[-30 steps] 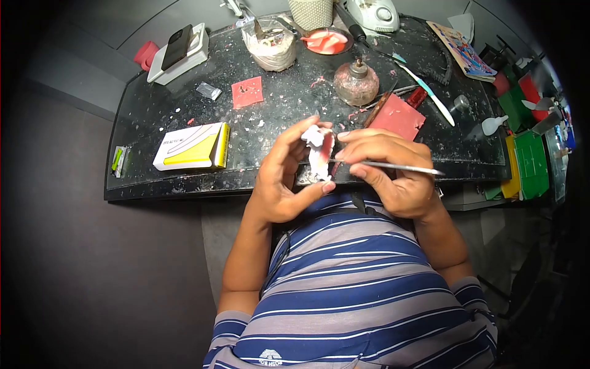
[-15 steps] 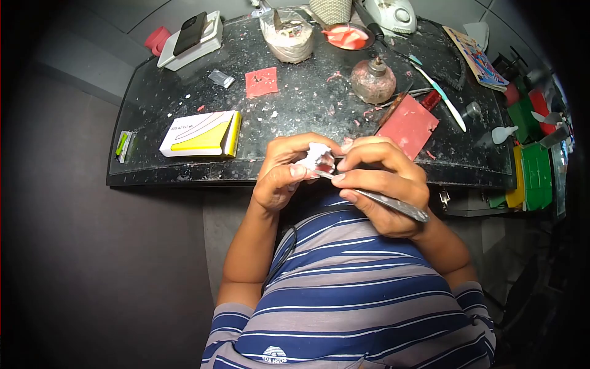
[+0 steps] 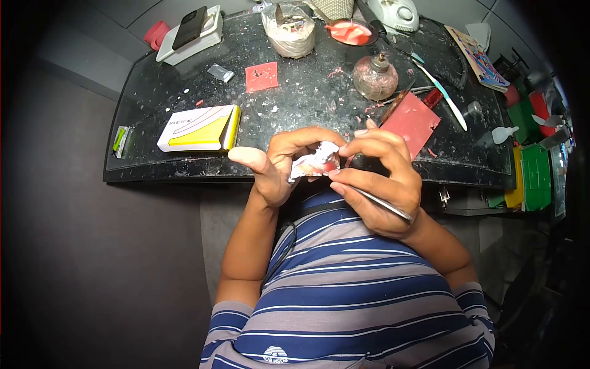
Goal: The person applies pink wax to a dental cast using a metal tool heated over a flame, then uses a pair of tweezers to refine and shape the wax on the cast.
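Observation:
Above my lap, at the bench edge, my left hand [image 3: 279, 161] supports a small white plaster dental cast [image 3: 305, 166] with pink wax on it. Its fingers curl behind and over the cast, while the thumb sticks out to the left, off the cast. My right hand [image 3: 387, 187] pinches a slim metal carving tool [image 3: 388, 208] whose handle slants down to the right. The tool's tip is hidden near my right fingertips, which are close against the cast's right side.
On the dark bench [image 3: 295, 104] lie a white-and-yellow box [image 3: 198, 129], pink wax sheets [image 3: 410, 125], a glass burner [image 3: 375, 79] and a toothbrush [image 3: 444, 97]. Farther back are a plaster-filled bag [image 3: 292, 38], a dish of pink wax [image 3: 351, 33] and a phone [image 3: 190, 27] on a white tray.
My left thumb has lifted off the cast and swung out left. The cast has turned, showing more of its white and pink side. The carving tool's handle has rotated slightly.

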Demonstrator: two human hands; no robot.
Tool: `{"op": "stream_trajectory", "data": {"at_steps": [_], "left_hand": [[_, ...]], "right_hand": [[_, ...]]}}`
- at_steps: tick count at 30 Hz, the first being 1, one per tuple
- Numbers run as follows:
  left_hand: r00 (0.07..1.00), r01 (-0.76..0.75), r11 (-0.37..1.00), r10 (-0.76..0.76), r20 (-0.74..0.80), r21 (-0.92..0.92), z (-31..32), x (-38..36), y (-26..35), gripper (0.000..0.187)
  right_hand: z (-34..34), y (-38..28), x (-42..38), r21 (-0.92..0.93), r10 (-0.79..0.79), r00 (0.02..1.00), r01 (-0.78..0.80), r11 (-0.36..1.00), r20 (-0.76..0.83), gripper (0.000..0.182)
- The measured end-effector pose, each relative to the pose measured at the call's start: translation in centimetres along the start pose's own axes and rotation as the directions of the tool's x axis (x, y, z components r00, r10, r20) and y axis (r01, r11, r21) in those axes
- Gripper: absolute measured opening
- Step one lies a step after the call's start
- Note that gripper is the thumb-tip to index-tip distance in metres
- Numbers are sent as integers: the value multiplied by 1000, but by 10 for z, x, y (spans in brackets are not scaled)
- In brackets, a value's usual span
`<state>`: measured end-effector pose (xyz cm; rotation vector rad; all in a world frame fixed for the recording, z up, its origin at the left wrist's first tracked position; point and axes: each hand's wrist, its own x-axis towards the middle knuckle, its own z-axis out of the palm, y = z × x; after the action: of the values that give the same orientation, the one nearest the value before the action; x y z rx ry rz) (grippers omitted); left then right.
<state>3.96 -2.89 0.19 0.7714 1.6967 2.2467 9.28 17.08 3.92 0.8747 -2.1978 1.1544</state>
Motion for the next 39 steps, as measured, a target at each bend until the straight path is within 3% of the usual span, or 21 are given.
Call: {"op": "stream_trajectory", "data": {"at_steps": [5,19,39], "left_hand": [[1000,-5,997,5,3,71,0,0,1,149],[998,52,998,-53,22,43,-2,0,1,149],[994,97,994,-99,36,56,-6,-1,0,148]], "right_hand": [[2,0,1,-14,0,1000,0,1000,-12,25],[2,4,-3,117,29,1000,-30,993,12,25],[-6,3,-5,149,27,998,-36,988,62,20]]}}
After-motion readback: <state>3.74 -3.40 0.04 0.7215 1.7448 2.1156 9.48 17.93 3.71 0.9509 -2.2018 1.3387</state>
